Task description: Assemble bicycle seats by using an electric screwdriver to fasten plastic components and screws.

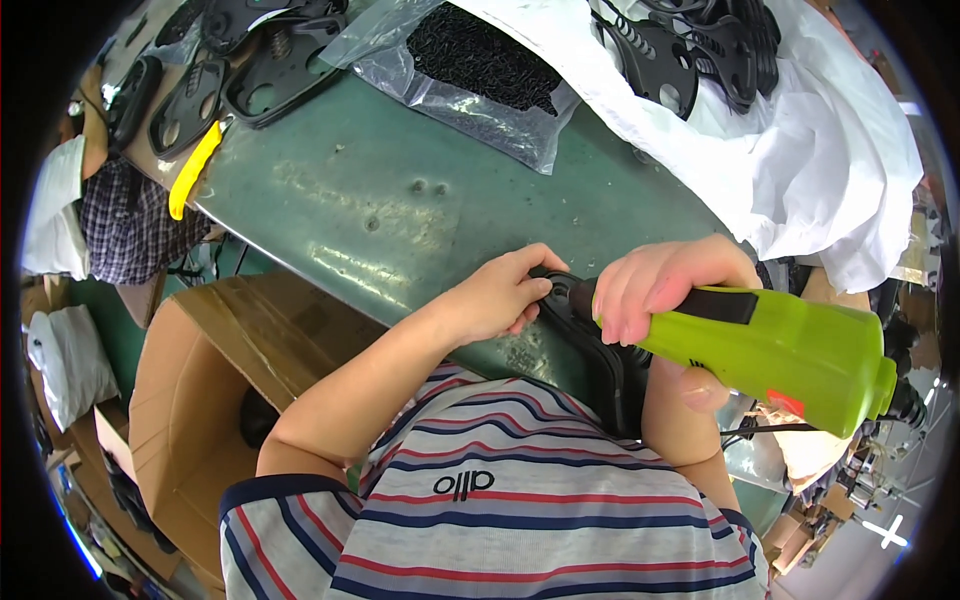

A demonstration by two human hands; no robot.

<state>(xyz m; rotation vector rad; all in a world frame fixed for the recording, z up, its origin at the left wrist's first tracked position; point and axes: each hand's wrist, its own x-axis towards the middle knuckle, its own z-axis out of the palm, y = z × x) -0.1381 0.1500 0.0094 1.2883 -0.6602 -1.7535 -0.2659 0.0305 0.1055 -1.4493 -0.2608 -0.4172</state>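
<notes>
My right hand (pixel 675 285) is wrapped round a lime-green electric screwdriver (pixel 800 345), which lies almost level with its dark nose pointing left. That nose meets the far end of a long black plastic part (pixel 618 385) at the near edge of the table. My left hand (pixel 500 297) pinches the same end of the part between thumb and fingers, just left of the screwdriver's nose. The bit's tip is hidden, and so is any screw under it. The part's near end reaches down beside my striped shirt.
On the green tabletop (pixel 320 185) lies a clear bag of small black screws (pixel 480 60). A white sack (pixel 800 180) carries black plastic parts at far right. A yellow knife (pixel 197 170) and more black parts (pixel 285 75) lie far left. An open cardboard box (pixel 165 370) stands left; another person (pixel 130 225) sits beyond.
</notes>
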